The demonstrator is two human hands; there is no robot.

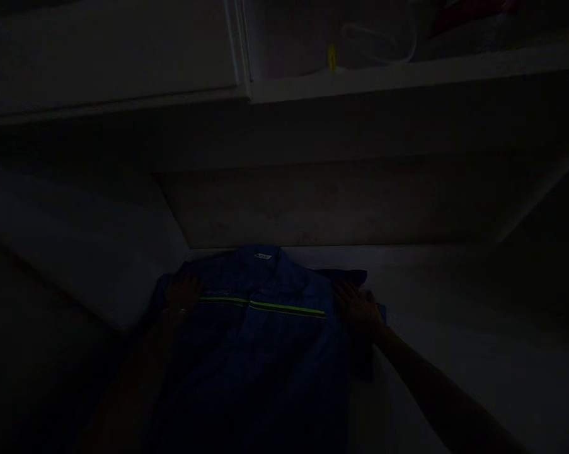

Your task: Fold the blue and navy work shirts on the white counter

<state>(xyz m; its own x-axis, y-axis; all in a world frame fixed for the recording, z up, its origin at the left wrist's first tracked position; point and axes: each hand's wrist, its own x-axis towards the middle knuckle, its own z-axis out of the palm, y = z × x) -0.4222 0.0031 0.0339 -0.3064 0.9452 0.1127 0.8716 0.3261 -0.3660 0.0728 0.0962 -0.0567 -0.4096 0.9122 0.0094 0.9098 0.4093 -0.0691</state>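
A dark blue work jacket (284,353) with a collar and a bright yellow-green stripe across the chest lies spread out, front side up. A small white label (263,256) shows inside its collar. My left hand (183,291) rests flat on the jacket's left shoulder area, fingers stretched out. On the opposite shoulder lies my right hand (358,306), open, its fingers pointing up and to the left. Dark cloth (343,275) shows from under the jacket near my right hand. The picture is very dark, so the lower part of the jacket is hard to make out.
The jacket lies on a pale surface (435,328) inside a recess with a patterned back panel (303,202). Above hangs a shelf (407,75) holding a white cord (383,53) and a small yellow item (331,58). A cabinet panel (109,57) is at the upper left.
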